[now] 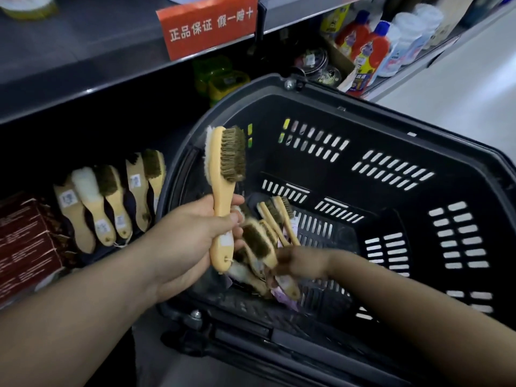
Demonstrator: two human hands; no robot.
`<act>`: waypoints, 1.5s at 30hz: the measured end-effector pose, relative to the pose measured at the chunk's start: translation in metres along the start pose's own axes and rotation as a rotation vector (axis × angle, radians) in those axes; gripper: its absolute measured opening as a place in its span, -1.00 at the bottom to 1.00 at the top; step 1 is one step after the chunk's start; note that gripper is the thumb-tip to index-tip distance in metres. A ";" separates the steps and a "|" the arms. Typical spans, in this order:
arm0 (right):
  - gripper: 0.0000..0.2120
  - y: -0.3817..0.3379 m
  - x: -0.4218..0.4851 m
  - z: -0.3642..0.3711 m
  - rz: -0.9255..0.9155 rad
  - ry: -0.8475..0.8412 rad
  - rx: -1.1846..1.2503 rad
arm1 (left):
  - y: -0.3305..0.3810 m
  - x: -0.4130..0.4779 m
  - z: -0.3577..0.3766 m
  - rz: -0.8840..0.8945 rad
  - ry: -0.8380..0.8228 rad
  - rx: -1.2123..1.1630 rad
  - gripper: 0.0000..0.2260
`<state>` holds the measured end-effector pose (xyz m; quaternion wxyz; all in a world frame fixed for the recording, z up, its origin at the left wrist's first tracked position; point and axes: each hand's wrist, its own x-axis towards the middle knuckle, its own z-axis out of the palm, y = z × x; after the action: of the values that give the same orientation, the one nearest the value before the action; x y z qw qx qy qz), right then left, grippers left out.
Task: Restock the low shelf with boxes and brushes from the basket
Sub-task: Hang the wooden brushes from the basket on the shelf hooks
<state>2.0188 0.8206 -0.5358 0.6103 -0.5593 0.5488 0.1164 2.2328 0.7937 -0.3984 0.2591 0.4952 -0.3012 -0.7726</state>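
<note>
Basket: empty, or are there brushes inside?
Not empty: several brushes lie in the basket by the right hand. The left hand holds another brush upright.

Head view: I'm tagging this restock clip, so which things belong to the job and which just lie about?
Job: left hand, held brush, right hand, basket brushes, basket, shelved brushes, red boxes.
Lying about: red sign, detergent bottles, green packs.

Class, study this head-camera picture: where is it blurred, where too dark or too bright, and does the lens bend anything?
Head view: right hand smeared by motion blur in the basket; left hand and its brush sharp; low shelf in deep shadow; floor washed out; wide lens bows the upper shelf edge.
</note>
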 end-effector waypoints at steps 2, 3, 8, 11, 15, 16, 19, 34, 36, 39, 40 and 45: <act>-0.82 -0.021 -0.027 -0.011 -0.108 0.017 0.570 | 0.000 0.000 0.001 0.007 0.008 -0.021 -0.79; -0.80 -0.032 -0.041 -0.015 -0.170 -0.001 0.851 | 0.000 0.000 0.001 0.007 0.007 -0.034 -0.79; -0.80 -0.085 -0.086 -0.015 -0.387 0.099 1.166 | 0.001 -0.001 0.010 0.033 0.025 -0.101 -0.78; -0.75 -0.107 -0.094 -0.004 -0.476 0.131 1.223 | -0.001 -0.003 0.015 0.045 -0.005 -0.095 -0.74; -0.84 -0.121 -0.085 0.007 -0.542 0.285 1.127 | -0.002 -0.004 0.014 0.055 -0.103 -0.128 -0.62; -0.84 -0.123 -0.083 0.007 -0.540 0.320 1.066 | -0.001 -0.005 0.013 0.059 -0.132 -0.137 -0.57; -0.79 -0.127 -0.079 0.001 -0.531 0.432 0.850 | 0.000 -0.005 0.008 0.089 -0.162 -0.037 -0.49; -0.68 -0.044 0.032 -0.018 0.110 0.260 -0.165 | 0.010 0.007 -0.003 0.233 0.049 0.148 -0.90; -0.63 -0.036 0.054 0.003 0.186 0.183 -0.407 | 0.009 0.008 -0.004 0.222 0.044 0.128 -0.86; -0.71 -0.031 0.077 0.025 0.231 0.289 -0.319 | 0.008 0.009 -0.004 0.219 0.026 0.112 -0.85; -0.72 -0.031 0.081 0.027 0.241 0.312 -0.298 | 0.008 0.010 -0.004 0.218 0.021 0.110 -0.84; -0.78 -0.036 0.049 -0.006 0.169 0.419 -0.109 | 0.009 0.010 -0.006 0.179 -0.002 0.076 -0.80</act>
<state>2.0610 0.7802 -0.5532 0.4402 -0.5555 0.7012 0.0778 2.2359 0.7791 -0.3998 0.3078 0.4750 -0.3735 -0.7349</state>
